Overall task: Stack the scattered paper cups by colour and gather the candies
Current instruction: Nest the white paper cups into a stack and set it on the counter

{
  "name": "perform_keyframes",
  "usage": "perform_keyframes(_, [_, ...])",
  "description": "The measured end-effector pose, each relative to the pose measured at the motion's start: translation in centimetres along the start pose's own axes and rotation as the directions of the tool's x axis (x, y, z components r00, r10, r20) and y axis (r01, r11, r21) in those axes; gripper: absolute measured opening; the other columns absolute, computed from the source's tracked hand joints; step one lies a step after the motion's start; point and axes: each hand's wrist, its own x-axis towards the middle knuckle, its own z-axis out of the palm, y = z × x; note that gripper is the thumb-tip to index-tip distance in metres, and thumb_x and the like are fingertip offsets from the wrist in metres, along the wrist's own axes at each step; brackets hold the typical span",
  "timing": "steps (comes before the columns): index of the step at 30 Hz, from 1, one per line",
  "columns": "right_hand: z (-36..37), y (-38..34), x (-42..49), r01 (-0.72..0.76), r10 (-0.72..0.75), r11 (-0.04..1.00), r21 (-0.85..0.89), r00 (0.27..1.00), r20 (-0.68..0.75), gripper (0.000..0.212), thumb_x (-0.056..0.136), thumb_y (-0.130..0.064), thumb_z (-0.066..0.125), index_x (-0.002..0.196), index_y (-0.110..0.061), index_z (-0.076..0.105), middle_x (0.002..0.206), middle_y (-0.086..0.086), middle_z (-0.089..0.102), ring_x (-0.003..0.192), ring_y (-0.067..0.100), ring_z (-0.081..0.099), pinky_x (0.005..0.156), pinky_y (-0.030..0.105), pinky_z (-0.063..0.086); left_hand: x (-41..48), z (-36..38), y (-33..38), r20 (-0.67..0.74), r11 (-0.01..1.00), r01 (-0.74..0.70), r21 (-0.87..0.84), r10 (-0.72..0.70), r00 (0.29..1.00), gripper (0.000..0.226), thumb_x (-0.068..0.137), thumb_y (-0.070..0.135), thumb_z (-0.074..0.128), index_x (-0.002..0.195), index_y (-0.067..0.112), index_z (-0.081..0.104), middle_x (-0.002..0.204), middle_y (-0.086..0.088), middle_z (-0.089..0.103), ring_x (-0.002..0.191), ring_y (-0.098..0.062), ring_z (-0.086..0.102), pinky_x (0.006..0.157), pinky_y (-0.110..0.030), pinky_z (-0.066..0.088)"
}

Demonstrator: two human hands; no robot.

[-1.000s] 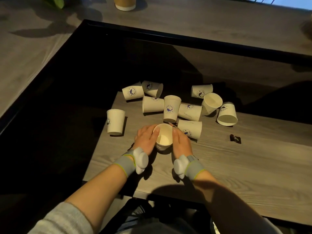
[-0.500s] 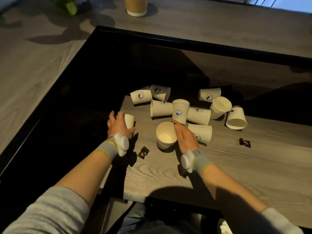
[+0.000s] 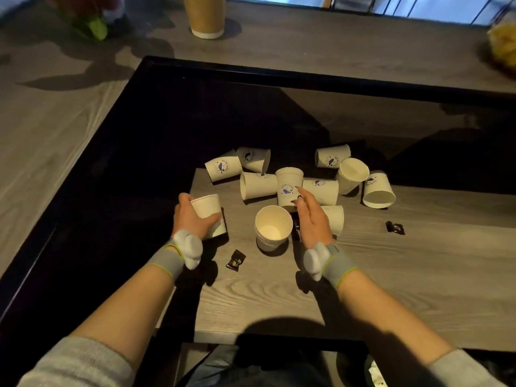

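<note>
Cup collection in progress: left hand point(image 3: 192, 219) fingers clamped on a white paper cup point(image 3: 208, 210).

The upright stack of white paper cups point(image 3: 272, 227) stands just right of those fingers; the next move calls for nesting the held cup into it. Right hand point(image 3: 311, 219) fingers are spread, empty, beside the stack. Since the earlier frame, the left hand has lifted the cup. A dark wrapped candy point(image 3: 236, 260) lies on the table point(image 3: 391, 275) near the left wrist.

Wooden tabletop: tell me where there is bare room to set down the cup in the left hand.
Free: the near grey wooden tabletop in front of the upright white paper cup stack, and the right stretch past the black wrapped candy. Crowded: the far strip, where scattered white paper cups lie touching.
</note>
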Motion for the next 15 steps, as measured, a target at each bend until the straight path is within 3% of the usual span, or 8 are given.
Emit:
perform_keyframes(2, [0.1, -1.1, 0.0, 0.036, -0.035, 0.999, 0.006, 0.999, -0.027, 0.041, 0.097, -0.025, 0.037, 0.138, -0.019, 0.034, 0.135, 0.010, 0.047, 0.115, 0.011, 0.042, 0.101, 0.030, 0.034, -0.5, -0.8, 1.8, -0.032, 0.992, -0.042, -0.118, 0.039, 0.999, 0.061, 0.068, 0.028, 0.077, 0.113, 0.013, 0.038, 0.114, -0.010, 0.051, 0.102, -0.028, 0.052, 0.071, -0.033, 0.045])
perform_keyframes(5, [0.7, -3.9, 0.2, 0.151, -0.150, 0.988, 0.032, 0.988, -0.023, 0.042, 0.097, -0.027, 0.037, 0.139, -0.023, 0.034, 0.135, 0.006, 0.048, 0.117, 0.009, 0.043, 0.099, 0.026, 0.035, -2.1, -1.8, 5.2, -0.011, 0.935, -0.273, -0.226, 0.277, 0.961, 0.058, 0.071, 0.024, 0.075, 0.116, 0.015, 0.039, 0.111, 0.002, 0.047, 0.098, -0.014, 0.050, 0.069, -0.019, 0.045])
perform_keyframes(7, [1.2, -6.1, 0.6, 0.125, -0.137, 0.981, 0.150, 0.988, 0.068, 0.043, 0.097, -0.034, 0.035, 0.139, -0.028, 0.034, 0.135, 0.000, 0.048, 0.120, 0.010, 0.045, 0.098, 0.026, 0.037, -3.2, -2.0, 7.6, 0.077, 0.858, -0.418, -0.300, 0.458, 0.886, 0.056, 0.073, 0.019, 0.074, 0.117, 0.016, 0.040, 0.114, 0.004, 0.045, 0.097, -0.002, 0.049, 0.070, -0.009, 0.046])
perform_keyframes(9, [1.6, -7.8, 0.9, 0.017, -0.060, 0.952, 0.307, 0.989, 0.132, 0.039, 0.096, -0.040, 0.032, 0.134, -0.033, 0.040, 0.127, -0.010, 0.048, 0.121, 0.011, 0.046, 0.100, 0.032, 0.042, -4.2, -2.0, 9.3, 0.140, 0.779, -0.528, -0.338, 0.596, 0.791, 0.055, 0.074, 0.016, 0.073, 0.118, 0.016, 0.041, 0.118, 0.002, 0.047, 0.104, -0.002, 0.050, 0.078, -0.007, 0.046])
perform_keyframes(12, [1.5, -9.0, 1.1, -0.064, 0.045, 0.912, 0.406, 0.997, 0.056, 0.032, 0.096, -0.041, 0.032, 0.114, -0.033, 0.058, 0.112, -0.007, 0.058, 0.110, 0.013, 0.055, 0.094, 0.033, 0.047, -4.9, -1.4, 10.3, 0.254, 0.752, -0.522, -0.402, 0.639, 0.726, 0.070, 0.077, 0.010, 0.070, 0.134, 0.020, 0.029, 0.131, -0.001, 0.042, 0.118, -0.009, 0.047, 0.094, -0.019, 0.045])
perform_keyframes(15, [1.0, -8.9, 0.7, -0.043, 0.042, 0.916, 0.398, 0.999, 0.012, 0.032, 0.098, -0.036, 0.030, 0.107, -0.029, 0.060, 0.110, -0.001, 0.062, 0.107, 0.013, 0.059, 0.092, 0.029, 0.048, -5.9, -0.2, 11.0, 0.327, 0.760, -0.333, -0.558, 0.571, 0.753, 0.070, 0.086, 0.005, 0.054, 0.141, 0.026, 0.017, 0.138, 0.004, 0.032, 0.119, -0.004, 0.041, 0.088, -0.008, 0.041])
